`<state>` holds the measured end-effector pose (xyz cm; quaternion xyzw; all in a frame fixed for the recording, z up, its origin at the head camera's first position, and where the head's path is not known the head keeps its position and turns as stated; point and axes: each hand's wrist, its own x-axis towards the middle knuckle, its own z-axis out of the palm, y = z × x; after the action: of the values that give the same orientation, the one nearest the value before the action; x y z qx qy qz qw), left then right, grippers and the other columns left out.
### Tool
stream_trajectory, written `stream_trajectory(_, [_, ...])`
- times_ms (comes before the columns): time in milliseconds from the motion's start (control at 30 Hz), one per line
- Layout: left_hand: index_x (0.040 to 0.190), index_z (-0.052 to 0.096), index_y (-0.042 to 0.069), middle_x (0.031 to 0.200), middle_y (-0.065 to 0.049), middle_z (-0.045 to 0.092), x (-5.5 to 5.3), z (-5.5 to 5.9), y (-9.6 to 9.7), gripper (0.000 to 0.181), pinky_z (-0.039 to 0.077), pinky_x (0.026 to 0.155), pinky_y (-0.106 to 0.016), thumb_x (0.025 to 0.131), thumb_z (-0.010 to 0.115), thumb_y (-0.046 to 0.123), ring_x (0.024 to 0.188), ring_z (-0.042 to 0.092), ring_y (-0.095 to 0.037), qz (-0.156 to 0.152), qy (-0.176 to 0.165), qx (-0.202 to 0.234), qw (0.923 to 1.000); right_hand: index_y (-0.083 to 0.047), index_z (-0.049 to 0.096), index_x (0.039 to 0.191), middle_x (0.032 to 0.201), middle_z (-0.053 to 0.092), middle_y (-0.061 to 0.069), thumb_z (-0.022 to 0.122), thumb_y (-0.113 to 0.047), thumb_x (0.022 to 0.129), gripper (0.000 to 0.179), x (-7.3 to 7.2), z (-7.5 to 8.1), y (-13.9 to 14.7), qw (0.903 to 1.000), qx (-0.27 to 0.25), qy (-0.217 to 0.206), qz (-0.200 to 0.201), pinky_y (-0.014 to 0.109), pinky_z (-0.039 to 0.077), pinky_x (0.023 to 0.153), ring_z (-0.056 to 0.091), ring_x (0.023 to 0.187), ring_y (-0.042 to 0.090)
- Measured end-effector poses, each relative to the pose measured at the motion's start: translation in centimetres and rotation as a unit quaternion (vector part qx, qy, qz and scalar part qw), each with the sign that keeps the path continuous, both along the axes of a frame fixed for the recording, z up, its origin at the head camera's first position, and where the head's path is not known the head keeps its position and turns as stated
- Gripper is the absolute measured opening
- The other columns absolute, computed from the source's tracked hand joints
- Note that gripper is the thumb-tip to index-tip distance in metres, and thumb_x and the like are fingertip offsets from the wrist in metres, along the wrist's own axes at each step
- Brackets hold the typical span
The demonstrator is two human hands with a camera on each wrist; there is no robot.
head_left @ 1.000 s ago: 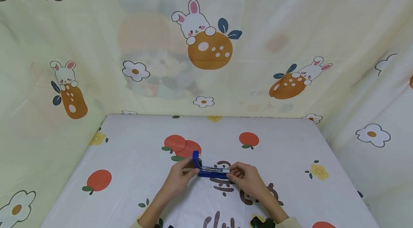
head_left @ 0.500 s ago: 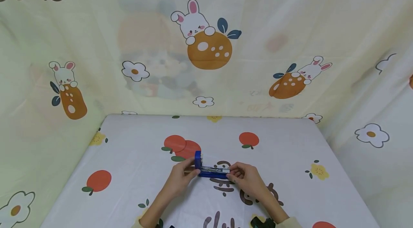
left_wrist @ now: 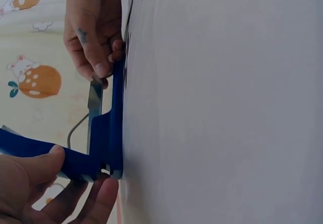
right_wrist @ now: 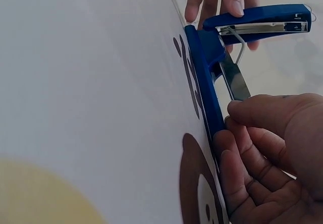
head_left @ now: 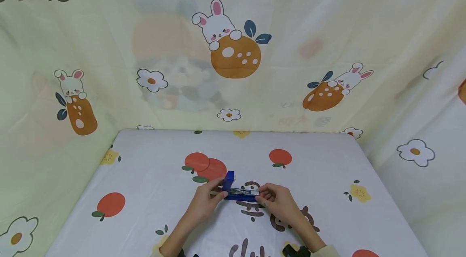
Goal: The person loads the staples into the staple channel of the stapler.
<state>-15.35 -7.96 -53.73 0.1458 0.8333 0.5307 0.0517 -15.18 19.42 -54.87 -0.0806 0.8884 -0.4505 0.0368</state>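
A blue stapler (head_left: 242, 198) sits on the white tablecloth with its top cover (head_left: 229, 180) swung up and leaning right, so the metal magazine (right_wrist: 235, 80) shows. At the hinge end, my left hand (head_left: 204, 200) pinches the cover; in the left wrist view the thumb lies on the cover and the other fingers are behind it. My right hand (head_left: 278, 202) holds the opposite end, its thumb by the magazine tip and its fingers at the base. A thin bent metal rod (left_wrist: 73, 129) runs between cover and magazine. What lies inside the magazine is too small to tell.
The table (head_left: 145, 176) is covered by a white cloth with printed fruit and letters. Pale curtains (head_left: 276, 99) with rabbit prints surround its back and sides. A dark object (head_left: 296, 251) lies by the right sleeve at the lower edge of the head view.
The stapler's cover has swung from about upright to tilted right, over the magazine. My left hand has turned slightly rightward with it; the right hand keeps its place.
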Motion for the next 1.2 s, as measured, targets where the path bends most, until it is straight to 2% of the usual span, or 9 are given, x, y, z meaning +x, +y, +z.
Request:
stream_trajectory(400, [0.144, 0.064, 0.006, 0.130, -0.017, 0.074, 0.1, 0.2, 0.3, 0.044, 0.065, 0.093, -0.035, 0.101, 0.071, 0.011, 0.110, 0.074, -0.028, 0.008, 0.013, -0.026, 0.9995, -0.009, 0.076, 0.105, 0.088, 0.073, -0.001, 0.082, -0.013, 0.092, 0.014, 0.0, 0.0, 0.1, 1.0000, -0.004, -0.008, 0.000, 0.017, 0.056, 0.066, 0.061, 0.073, 0.004])
stream_trajectory(833, [0.141, 0.067, 0.007, 0.128, -0.015, 0.075, -0.1, 0.1, 0.8, 0.042, 0.065, 0.089, -0.029, 0.100, 0.073, 0.009, 0.106, 0.073, -0.024, 0.008, 0.028, -0.035, 0.9990, -0.010, 0.076, 0.105, 0.088, 0.073, -0.001, 0.082, -0.014, 0.093, 0.014, 0.0, -0.2, 0.2, 1.0000, -0.006, -0.007, 0.003, 0.017, 0.056, 0.067, 0.062, 0.074, 0.004])
stream_trajectory(1200, [0.139, 0.069, 0.010, 0.127, -0.013, 0.076, -0.1, 0.1, 1.4, 0.042, 0.065, 0.085, -0.026, 0.098, 0.075, 0.010, 0.100, 0.072, -0.019, 0.011, 0.047, -0.063, 0.9969, -0.011, 0.076, 0.106, 0.088, 0.073, -0.002, 0.082, -0.015, 0.093, 0.014, -0.1, 0.0, 0.3, 0.9999, 0.000, -0.012, -0.001, 0.017, 0.056, 0.067, 0.062, 0.075, 0.006])
